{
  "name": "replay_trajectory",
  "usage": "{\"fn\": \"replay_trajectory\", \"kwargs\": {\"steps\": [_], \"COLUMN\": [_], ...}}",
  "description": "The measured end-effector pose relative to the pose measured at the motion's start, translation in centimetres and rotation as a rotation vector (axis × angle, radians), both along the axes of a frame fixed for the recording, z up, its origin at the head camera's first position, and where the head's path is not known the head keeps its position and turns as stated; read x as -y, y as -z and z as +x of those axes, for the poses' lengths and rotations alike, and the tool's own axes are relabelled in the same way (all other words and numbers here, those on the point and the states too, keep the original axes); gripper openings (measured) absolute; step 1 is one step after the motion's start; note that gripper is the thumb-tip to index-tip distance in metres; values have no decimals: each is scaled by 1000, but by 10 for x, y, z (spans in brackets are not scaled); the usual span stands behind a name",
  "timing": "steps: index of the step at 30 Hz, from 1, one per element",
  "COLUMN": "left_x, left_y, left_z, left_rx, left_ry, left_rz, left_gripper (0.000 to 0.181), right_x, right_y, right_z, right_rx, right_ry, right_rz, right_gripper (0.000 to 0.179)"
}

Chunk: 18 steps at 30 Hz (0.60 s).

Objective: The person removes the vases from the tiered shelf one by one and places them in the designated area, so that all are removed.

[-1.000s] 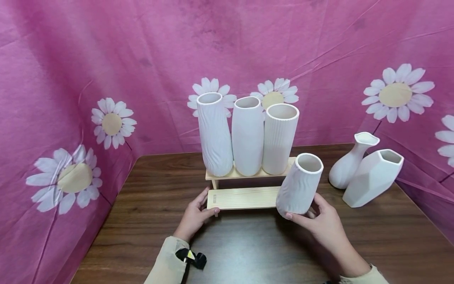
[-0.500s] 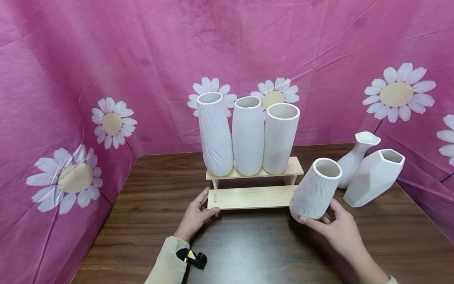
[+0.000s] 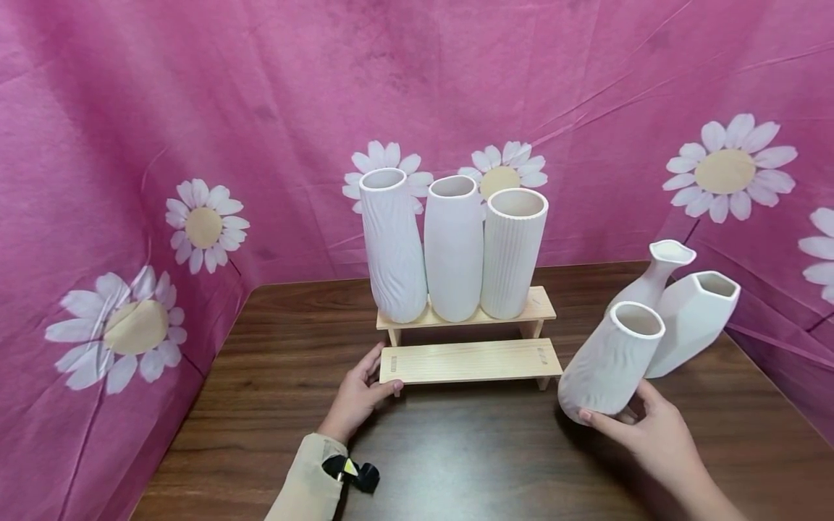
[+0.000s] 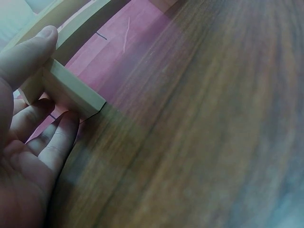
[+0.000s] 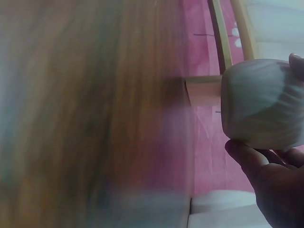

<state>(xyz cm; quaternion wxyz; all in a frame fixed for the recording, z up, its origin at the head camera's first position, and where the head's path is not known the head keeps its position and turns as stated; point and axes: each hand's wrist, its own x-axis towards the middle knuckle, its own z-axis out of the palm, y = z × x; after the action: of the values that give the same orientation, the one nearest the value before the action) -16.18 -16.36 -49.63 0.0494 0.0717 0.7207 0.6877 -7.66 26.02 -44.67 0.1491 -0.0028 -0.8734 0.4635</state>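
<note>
My left hand (image 3: 357,394) grips the left end of a two-step wooden display stand (image 3: 469,362). Its thumb lies on the lower step's edge; in the left wrist view the fingers reach the stand's leg (image 4: 71,92). To the right of the stand, my right hand (image 3: 658,438) holds a white ceramic vase (image 3: 609,365) with wavy relief, low on its body. The right wrist view shows a gap between the vase's base (image 5: 261,104) and the table. Three tall white vases stand on the upper step: a wavy one (image 3: 394,253), a smooth one (image 3: 454,253) and a ribbed one (image 3: 512,260).
Behind the held vase, a narrow-necked white vase (image 3: 651,278) and a faceted white vase (image 3: 693,318) stand at the right of the dark wood table (image 3: 456,456). A pink cloth (image 3: 293,108) with printed daisies hangs around the back and sides.
My right hand has carried the wavy vase rightward and nearer to me, off the lower step's right end, which now shows. The left hand keeps its grip on the stand.
</note>
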Motion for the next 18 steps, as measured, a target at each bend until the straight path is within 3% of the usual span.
{"fn": "replay_trajectory", "kwargs": {"steps": [18], "left_x": [0], "left_y": [3], "left_z": [-1], "left_rx": [-12], "left_ry": [-18], "left_rz": [-21], "left_gripper": [85], "right_x": [-50], "right_y": [13], "right_z": [3], "right_rx": [70], "right_ry": [39], "right_rz": [218], "right_gripper": [69]}}
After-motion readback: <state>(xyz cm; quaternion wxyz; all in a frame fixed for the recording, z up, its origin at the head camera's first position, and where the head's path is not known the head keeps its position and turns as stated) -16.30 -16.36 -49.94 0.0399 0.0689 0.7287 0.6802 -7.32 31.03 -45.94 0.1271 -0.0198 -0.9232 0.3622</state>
